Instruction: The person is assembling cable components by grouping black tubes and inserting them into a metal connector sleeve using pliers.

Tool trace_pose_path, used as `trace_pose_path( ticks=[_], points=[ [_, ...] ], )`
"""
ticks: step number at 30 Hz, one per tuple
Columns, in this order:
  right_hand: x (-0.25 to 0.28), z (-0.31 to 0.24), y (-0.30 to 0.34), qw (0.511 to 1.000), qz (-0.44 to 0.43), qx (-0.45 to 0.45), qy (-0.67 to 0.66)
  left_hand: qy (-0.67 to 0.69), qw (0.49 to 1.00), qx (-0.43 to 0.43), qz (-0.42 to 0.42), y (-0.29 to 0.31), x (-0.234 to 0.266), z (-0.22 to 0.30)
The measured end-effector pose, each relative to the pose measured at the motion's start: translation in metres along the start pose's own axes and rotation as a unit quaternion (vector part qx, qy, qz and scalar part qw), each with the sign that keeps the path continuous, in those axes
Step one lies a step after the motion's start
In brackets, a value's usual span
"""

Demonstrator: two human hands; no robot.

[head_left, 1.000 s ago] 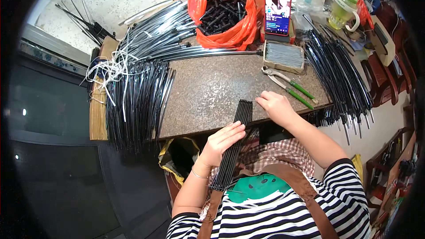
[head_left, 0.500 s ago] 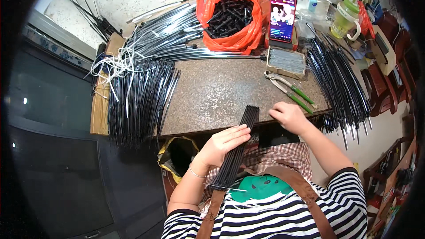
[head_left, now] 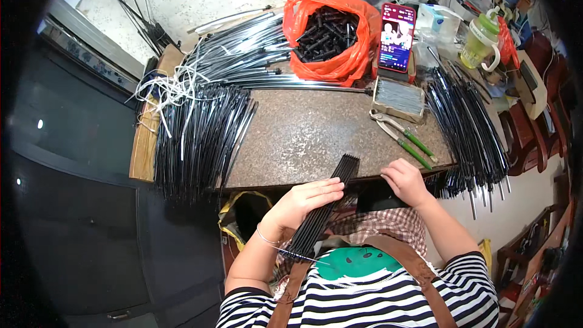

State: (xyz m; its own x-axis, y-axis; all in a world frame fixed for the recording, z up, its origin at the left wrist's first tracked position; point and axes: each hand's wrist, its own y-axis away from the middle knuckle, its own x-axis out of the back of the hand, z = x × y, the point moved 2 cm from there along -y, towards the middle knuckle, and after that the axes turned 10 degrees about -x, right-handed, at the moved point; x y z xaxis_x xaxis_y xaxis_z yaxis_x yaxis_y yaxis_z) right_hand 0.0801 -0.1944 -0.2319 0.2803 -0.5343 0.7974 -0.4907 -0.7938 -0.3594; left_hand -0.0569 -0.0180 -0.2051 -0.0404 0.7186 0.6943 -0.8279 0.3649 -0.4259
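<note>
My left hand (head_left: 311, 201) is closed over a flat bundle of thin black rods (head_left: 316, 226), its fingers lying across them. The bundle slants from my lap up to the table's front edge. A thin pale wire (head_left: 305, 257) crosses its lower end. Just right of the bundle's upper end, my right hand (head_left: 405, 183) hovers by the table edge with fingers curled and pressed together. Whatever may be between those fingers is too small or hidden to see. Pliers with green handles (head_left: 404, 138) lie on the table beyond that hand.
Black rod piles flank the speckled table (head_left: 291, 127): a left pile (head_left: 200, 146) and a right pile (head_left: 470, 127). Behind are an orange bag (head_left: 367, 42) of black tubes, a phone (head_left: 396, 39), a box of thin wires (head_left: 398, 98) and a green-lidded bottle (head_left: 480, 39).
The whole view has shifted slightly. My right hand has drawn back a little to the right, away from the bundle's upper end. My left hand stays on the bundle, which leans slightly more.
</note>
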Motion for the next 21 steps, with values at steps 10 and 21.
trace_pose_path(
  ticks=[10,21],
  points=[
    [-0.001,0.01,-0.023,0.999,-0.019,-0.025,-0.033,-0.014,1.0,0.005,0.006,-0.001,0.001,0.0],
    [-0.004,0.013,-0.032,0.999,-0.016,-0.046,-0.021,-0.032,0.999,0.004,-0.001,0.002,-0.002,0.001]
  ],
)
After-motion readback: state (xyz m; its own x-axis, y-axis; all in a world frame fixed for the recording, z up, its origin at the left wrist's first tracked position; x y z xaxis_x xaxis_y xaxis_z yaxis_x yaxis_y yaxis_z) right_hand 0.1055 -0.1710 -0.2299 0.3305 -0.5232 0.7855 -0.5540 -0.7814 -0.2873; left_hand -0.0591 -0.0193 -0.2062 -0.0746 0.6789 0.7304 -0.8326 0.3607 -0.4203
